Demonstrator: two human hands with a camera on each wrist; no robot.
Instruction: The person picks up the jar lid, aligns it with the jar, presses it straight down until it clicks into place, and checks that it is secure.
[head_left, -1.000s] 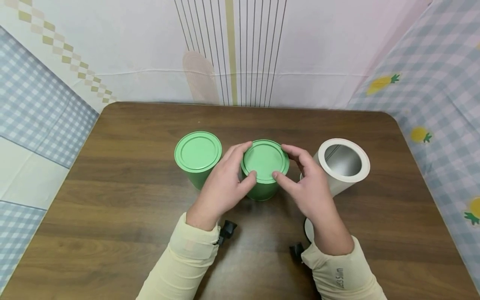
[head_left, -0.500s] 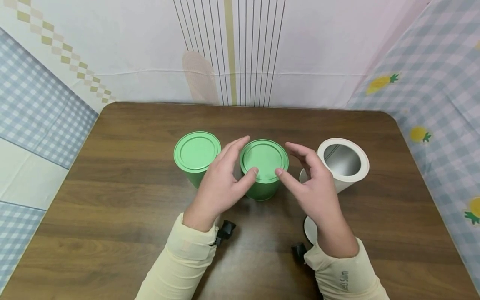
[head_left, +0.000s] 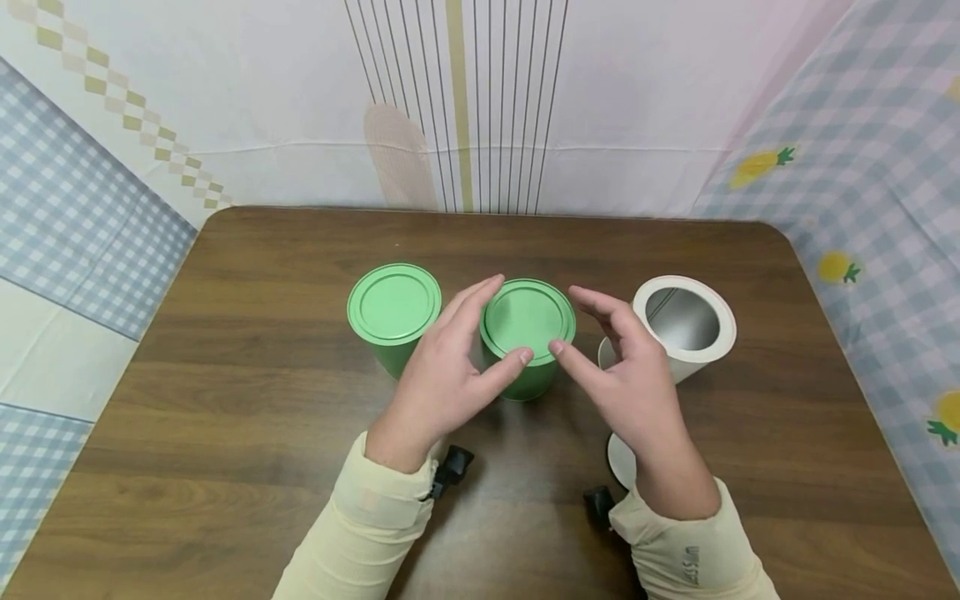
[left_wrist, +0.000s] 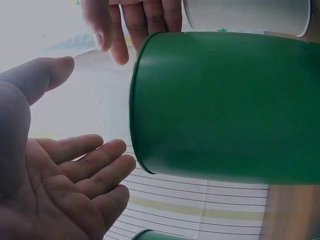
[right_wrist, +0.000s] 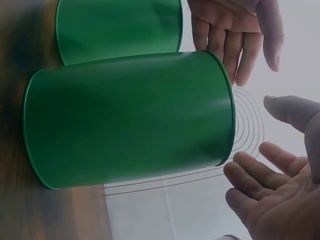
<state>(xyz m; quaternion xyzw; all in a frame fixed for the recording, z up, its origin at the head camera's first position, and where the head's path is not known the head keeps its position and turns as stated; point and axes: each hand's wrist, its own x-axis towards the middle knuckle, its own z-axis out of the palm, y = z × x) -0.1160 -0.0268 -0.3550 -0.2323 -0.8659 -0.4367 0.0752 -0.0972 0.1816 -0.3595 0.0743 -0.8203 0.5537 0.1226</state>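
Observation:
A green can (head_left: 528,312) with a lighter green lid stands upright at mid-table between my two hands. My left hand (head_left: 442,367) hovers at its left, fingers extended, thumb in front of the lid. On the other side is my right hand (head_left: 633,379), fingers and thumb also extended. In the left wrist view, the fingertips lie close to the top rim of the can (left_wrist: 225,107), with nothing gripped. The right wrist view likewise has the fingertips beside the rim of the can (right_wrist: 130,120); whether they touch it I cannot tell.
A second green can (head_left: 395,304) with a lid stands just left of my left hand. At the right is a white can (head_left: 726,329), uncovered, with a shiny metal inside. A round white piece (head_left: 620,458) with a dark edge lies partly under my right wrist. The table (head_left: 225,417) is wooden.
Both hands' fingers have spread outward from the lid's edge. My right hand has shifted slightly right. My left thumb has moved a little right across the lid's front. The cans stay put.

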